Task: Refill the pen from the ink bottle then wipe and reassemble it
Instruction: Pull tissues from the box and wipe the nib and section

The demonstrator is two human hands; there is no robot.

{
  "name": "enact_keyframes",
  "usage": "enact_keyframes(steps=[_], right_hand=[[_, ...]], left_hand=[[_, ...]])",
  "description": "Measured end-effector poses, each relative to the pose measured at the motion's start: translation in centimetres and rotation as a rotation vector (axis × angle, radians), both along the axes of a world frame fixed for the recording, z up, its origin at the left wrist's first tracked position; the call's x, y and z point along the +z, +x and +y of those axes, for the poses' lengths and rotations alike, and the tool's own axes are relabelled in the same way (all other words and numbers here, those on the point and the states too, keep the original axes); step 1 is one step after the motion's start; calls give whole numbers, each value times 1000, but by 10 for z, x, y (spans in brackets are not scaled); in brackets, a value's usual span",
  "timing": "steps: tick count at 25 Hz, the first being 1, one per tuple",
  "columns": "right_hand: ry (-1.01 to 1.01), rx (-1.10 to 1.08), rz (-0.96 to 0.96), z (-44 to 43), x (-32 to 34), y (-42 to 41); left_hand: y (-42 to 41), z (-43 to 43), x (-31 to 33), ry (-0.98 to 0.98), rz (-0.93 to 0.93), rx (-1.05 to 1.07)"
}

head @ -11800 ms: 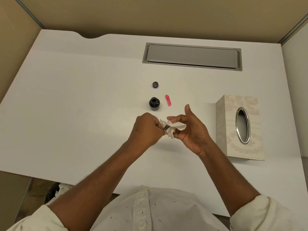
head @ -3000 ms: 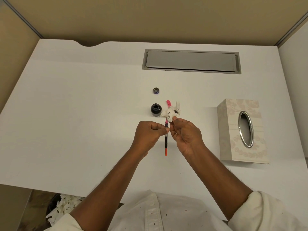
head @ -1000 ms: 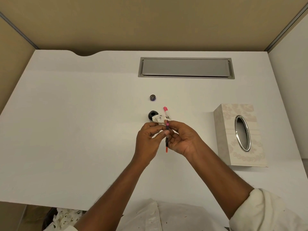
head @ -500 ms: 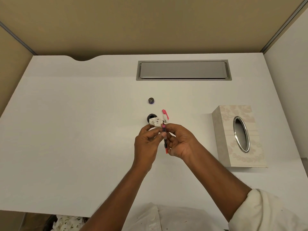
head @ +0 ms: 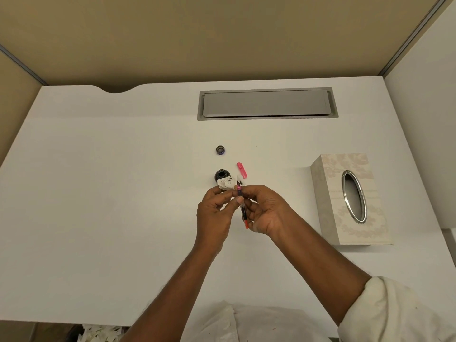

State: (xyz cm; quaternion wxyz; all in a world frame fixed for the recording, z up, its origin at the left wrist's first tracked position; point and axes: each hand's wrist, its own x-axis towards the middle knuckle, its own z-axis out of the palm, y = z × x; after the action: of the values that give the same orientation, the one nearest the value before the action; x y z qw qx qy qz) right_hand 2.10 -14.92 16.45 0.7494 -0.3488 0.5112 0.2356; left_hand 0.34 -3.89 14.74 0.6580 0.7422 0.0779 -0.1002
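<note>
Both hands meet over the table [head: 98,193] centre, w/ the pen [head: 242,208] between them. Pen runs roughly near-to-far: pink section at far end, orange tip toward the person, dark ink visible in the clear mid part. Left hand [head: 214,213] fingers curled, thumb pressed against pen's upper part. Right hand [head: 265,211] closed around the barrel from the other side, fingers wrapped. Ink-stained tissue [head: 228,184] bunched at the far end of the fingers; can't tell which hand pinches it.

Ink bottle [head: 221,174] stands open on table just beyond the hands, partly covered by the tissue. Bottle cap [head: 220,149] lies farther back, apart from the bottle. Pink pen cap [head: 242,170] lies on table just right of the bottle, near the tissue; touching or not, can't tell.

Tissue box [head: 350,198] sits well to the right. Grey cable hatch [head: 266,104] set into table at rear.
</note>
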Motion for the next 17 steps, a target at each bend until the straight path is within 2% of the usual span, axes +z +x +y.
enact_keyframes(steps=[9, 17], right_hand=[[-4, 113, 113, -4, -1, 8], [-46, 121, 40, -7, -5, 0]], left_hand=[[-1, -5, 0, -41, -13, 0], [0, -6, -3, -17, -6, -42]])
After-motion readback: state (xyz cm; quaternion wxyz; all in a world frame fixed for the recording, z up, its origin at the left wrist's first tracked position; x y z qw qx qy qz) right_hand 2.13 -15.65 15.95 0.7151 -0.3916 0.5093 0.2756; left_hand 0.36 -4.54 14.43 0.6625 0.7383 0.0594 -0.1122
